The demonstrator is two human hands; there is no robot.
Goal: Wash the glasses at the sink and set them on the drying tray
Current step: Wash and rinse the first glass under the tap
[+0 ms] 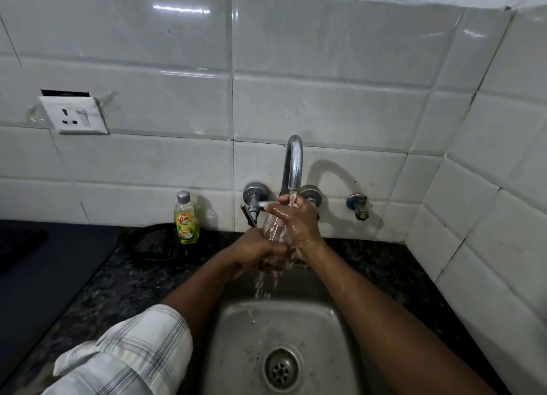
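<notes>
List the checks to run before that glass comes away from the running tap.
1. Glass held by left hand and right hand: ok.
2. Water from tap reaching the glass: ok.
3. Glass above the sink: ok.
4. Soap fully rinsed off: cannot tell.
5. Drying tray ready to receive it: cannot tell, none identifiable in view.

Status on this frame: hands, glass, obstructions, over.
Left hand grips glass base; right hand wraps its side. Glass under running tap, above sink. Soap bottle stands apart, left.
</notes>
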